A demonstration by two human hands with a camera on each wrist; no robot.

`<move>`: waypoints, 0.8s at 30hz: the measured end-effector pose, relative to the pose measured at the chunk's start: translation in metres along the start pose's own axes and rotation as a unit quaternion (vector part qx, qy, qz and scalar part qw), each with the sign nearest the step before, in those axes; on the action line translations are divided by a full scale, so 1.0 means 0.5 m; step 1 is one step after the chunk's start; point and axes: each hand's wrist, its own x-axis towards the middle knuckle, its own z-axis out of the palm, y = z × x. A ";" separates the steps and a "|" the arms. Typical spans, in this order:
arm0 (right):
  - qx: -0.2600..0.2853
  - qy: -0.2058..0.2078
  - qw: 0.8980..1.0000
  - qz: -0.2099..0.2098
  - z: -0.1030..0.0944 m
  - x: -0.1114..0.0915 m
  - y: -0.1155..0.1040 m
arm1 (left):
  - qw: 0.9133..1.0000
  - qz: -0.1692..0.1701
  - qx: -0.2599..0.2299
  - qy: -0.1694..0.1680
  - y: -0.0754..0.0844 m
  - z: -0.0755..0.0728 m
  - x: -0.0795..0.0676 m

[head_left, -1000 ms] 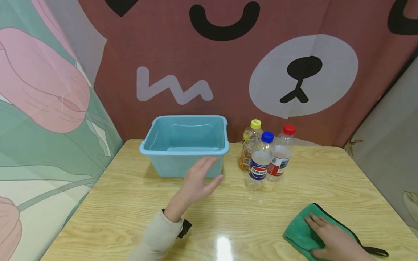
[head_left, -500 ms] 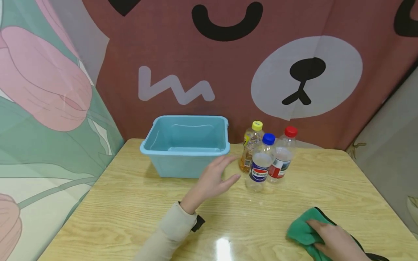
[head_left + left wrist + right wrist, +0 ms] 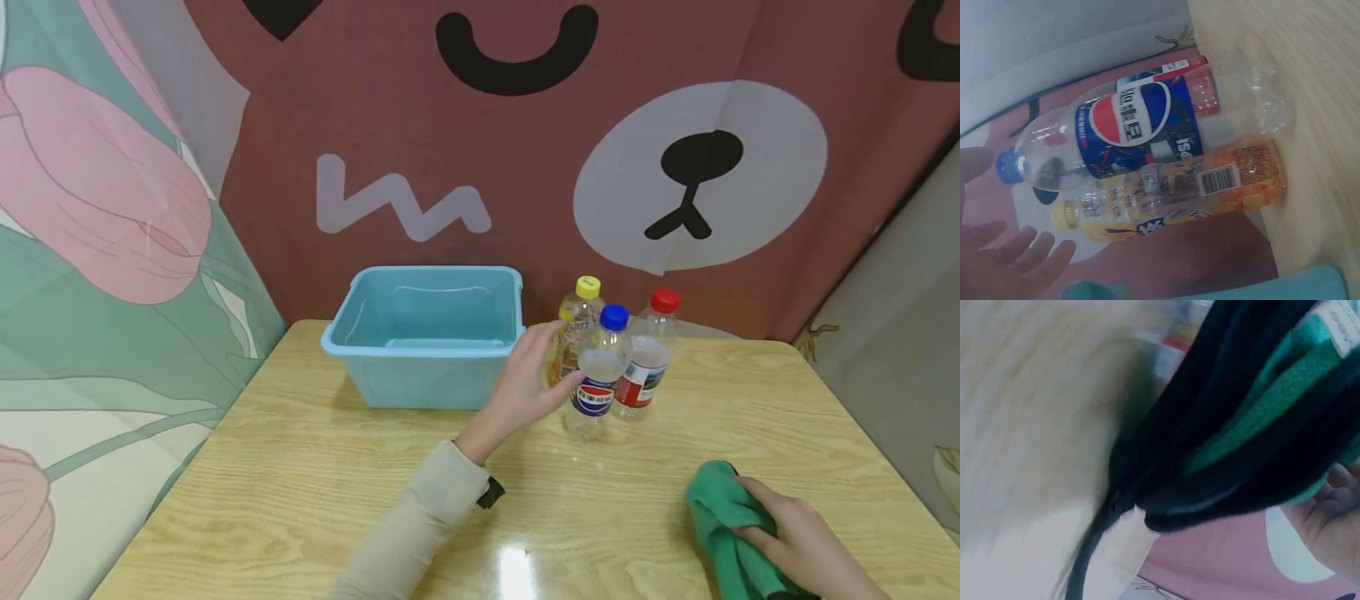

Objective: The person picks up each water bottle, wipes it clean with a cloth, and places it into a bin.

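My left hand (image 3: pixel 525 387) reaches to the bottles with its fingers extended and thumb apart. Nearest to it stands a clear bottle with a blue cap and Pepsi label (image 3: pixel 596 396), its cap facing the spread fingers (image 3: pixel 1050 265) in the left wrist view. Beside that one is a yellow-capped bottle (image 3: pixel 1172 194) with some orange liquid at its bottom. A red-capped bottle (image 3: pixel 641 375) stands behind to the right. My right hand (image 3: pixel 798 533) grips a bunched green cloth (image 3: pixel 723 508) at the table's right front; its black edging and strap hang down in the right wrist view.
A light-blue plastic tub (image 3: pixel 427 379) stands at the back of the wooden table (image 3: pixel 300 492), just left of the bottles. Behind the table hangs a curtain (image 3: pixel 525 167) with a cartoon bear print.
My left hand has moved right, from in front of the tub to the bottles. My right hand, flat on the cloth before, has gathered it and raised part of it.
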 end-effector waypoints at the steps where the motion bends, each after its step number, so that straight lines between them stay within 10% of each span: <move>1: 0.008 0.013 1.000 0.004 -0.003 0.000 0.000 | 1.000 -0.005 -0.001 0.005 -0.001 0.004 0.003; 14: 0.131 0.036 0.980 0.148 -0.049 0.007 -0.020 | 0.995 -0.071 -0.054 0.042 0.009 0.067 0.037; 24: 0.130 0.083 0.980 0.124 -0.051 0.004 -0.064 | 0.996 -0.085 0.005 0.011 0.004 0.107 0.046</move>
